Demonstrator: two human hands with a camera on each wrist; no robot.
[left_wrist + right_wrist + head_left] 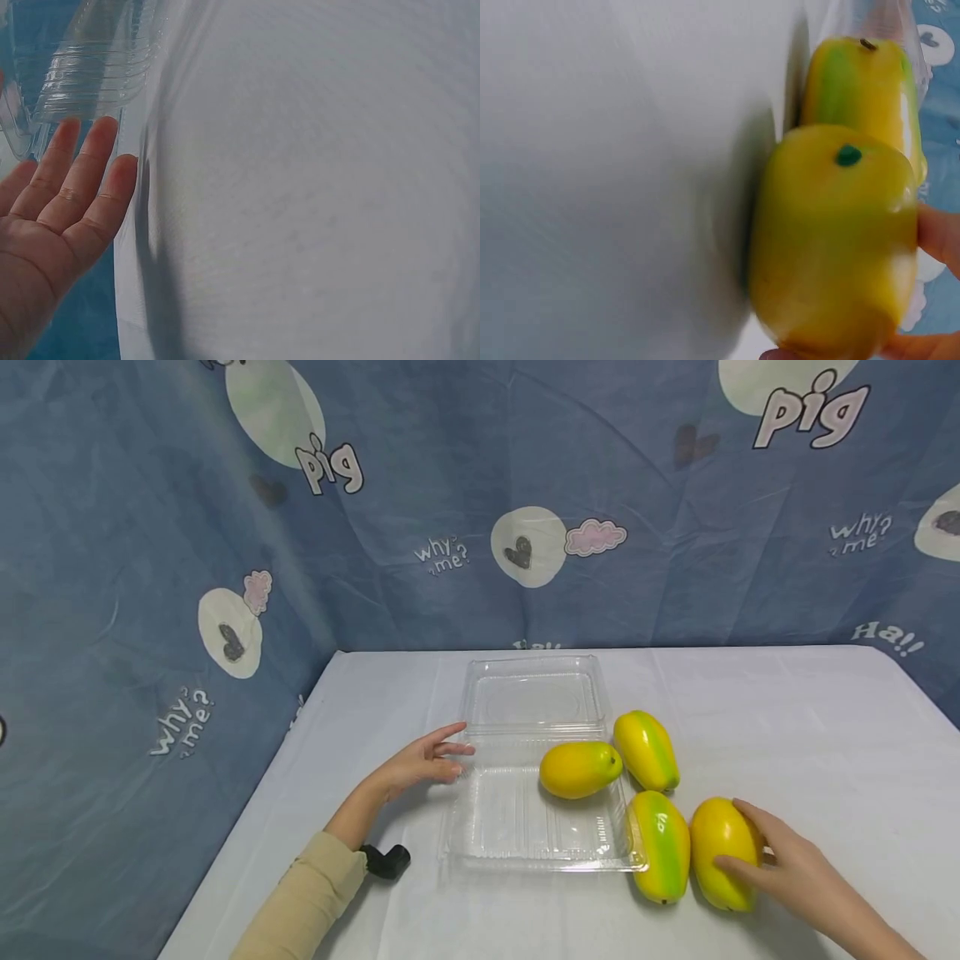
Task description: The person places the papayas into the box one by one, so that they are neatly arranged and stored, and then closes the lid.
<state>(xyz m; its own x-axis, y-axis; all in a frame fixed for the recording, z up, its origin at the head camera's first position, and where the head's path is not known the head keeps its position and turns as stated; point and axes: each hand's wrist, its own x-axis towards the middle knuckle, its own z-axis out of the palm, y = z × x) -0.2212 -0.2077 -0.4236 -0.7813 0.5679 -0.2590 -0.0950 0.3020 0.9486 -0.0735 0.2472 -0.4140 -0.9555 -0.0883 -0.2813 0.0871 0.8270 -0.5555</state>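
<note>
White-clothed tabletop (787, 718): one mango (580, 768) lies in the clear clamshell tray (525, 852) beside the flat-fingered left hand (423, 764), the right hand (787, 864) clasps another yellow mango (718, 852), two striped ones remain outside.

We count four mangoes: one (580, 768) inside the clear tray (525, 843), three beside it (647, 749) (660, 846) (722, 853). We see one tray.

White tablecloth (787, 727) – blue cartoon backdrop (465, 485) behind; small black object (387, 861) near front-left edge.
</note>
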